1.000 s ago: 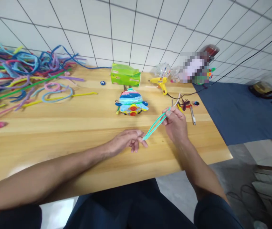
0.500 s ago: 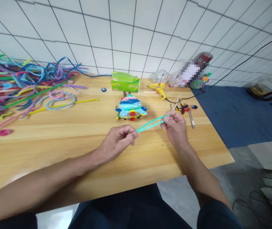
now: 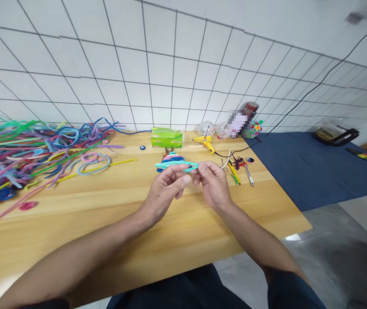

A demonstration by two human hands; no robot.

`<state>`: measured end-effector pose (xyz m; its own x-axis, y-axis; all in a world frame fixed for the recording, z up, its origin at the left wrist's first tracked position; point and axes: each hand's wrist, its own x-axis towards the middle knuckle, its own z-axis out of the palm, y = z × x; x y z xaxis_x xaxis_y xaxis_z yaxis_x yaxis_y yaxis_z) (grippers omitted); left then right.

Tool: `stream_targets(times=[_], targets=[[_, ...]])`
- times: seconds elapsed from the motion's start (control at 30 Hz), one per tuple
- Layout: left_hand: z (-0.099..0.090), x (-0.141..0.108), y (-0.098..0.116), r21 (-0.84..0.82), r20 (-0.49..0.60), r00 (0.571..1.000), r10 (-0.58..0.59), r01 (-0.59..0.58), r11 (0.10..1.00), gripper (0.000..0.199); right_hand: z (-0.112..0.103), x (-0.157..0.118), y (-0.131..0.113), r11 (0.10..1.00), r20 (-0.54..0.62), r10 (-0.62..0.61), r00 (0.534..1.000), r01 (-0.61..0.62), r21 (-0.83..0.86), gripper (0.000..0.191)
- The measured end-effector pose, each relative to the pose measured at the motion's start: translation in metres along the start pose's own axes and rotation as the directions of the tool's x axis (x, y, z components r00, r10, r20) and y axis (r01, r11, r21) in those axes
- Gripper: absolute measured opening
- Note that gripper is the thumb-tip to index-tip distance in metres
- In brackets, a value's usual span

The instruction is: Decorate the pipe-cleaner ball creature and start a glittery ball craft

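Note:
A turquoise pipe cleaner [image 3: 173,163], doubled into a narrow loop, is held up in front of me above the table. My right hand [image 3: 214,183] pinches its right end between thumb and fingertips. Close beside it, my left hand [image 3: 167,186] has its fingers curled against the pipe cleaner, its thumb pointing right. Beyond my hands sits a striped figure [image 3: 173,158] in blue, pink and light blue, mostly covered by the left hand and the pipe cleaner.
A heap of coloured pipe cleaners [image 3: 51,150] spreads over the left. At the back are a green tissue pack [image 3: 166,138] and a yellow glue gun [image 3: 204,142] with a black cord. A yellow cutter [image 3: 234,172] and a pen [image 3: 249,175] lie right. Farther off stands a glass pot [image 3: 334,134].
My hands have come together, the right moving left. The pipe cleaner, earlier stretched between them, now extends leftward past the left fingers. The view has tilted up.

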<state>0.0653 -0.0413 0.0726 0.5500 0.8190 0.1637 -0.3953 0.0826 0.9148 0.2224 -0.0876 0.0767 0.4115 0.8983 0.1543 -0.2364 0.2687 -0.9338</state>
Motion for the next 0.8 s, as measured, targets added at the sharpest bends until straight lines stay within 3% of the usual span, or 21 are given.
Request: stream_targets(times=[0.13,0.37,0.57,0.7,0.8], targets=[[0.006,0.006,-0.005,-0.025,-0.157,0.981,0.110,-0.115,0.993,0.043,0.008,0.000,0.011,0.997,-0.073,-0.019,0.997,0.024,0.072,0.034],[-0.004,0.011,-0.005,0.062,-0.086,0.996,0.004,0.001,0.998,0.043,0.008,-0.005,0.020,0.998,-0.003,0.024,1.000,-0.024,0.060,0.033],[-0.010,0.020,-0.010,0.043,-0.108,0.994,-0.033,0.038,0.998,0.045,0.004,-0.003,0.028,0.999,0.016,0.041,0.999,-0.041,-0.009,0.033],[-0.009,0.027,-0.006,0.038,-0.077,0.996,-0.055,0.058,0.998,0.043,-0.009,0.001,0.028,0.995,0.076,0.076,0.994,-0.070,-0.072,0.033],[-0.014,0.038,0.006,0.065,-0.084,0.995,-0.050,0.056,0.996,0.035,-0.036,0.024,0.020,0.984,0.085,0.036,0.996,-0.021,-0.177,0.033]])
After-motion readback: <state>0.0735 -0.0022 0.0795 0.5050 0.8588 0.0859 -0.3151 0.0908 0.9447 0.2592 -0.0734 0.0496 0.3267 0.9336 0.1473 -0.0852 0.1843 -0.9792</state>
